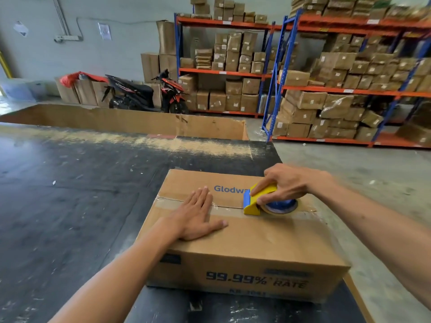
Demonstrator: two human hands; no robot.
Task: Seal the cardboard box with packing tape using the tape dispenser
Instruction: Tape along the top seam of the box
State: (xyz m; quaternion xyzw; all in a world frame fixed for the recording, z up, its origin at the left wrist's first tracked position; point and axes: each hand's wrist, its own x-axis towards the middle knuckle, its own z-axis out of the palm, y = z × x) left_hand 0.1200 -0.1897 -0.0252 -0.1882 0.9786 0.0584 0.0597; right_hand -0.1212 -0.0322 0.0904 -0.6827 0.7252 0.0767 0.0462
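Note:
A closed cardboard box with blue print lies on a black table. Brown packing tape runs along its top centre seam. My left hand lies flat, fingers spread, on the box top over the left part of the seam. My right hand grips a yellow and blue tape dispenser, which rests on the seam toward the right end of the box. The tape roll sits under my palm, partly hidden.
The black table stretches left and away. A large open cardboard bin stands behind it. Beyond are a parked motorcycle and orange-and-blue racks stacked with cartons. Concrete floor lies to the right.

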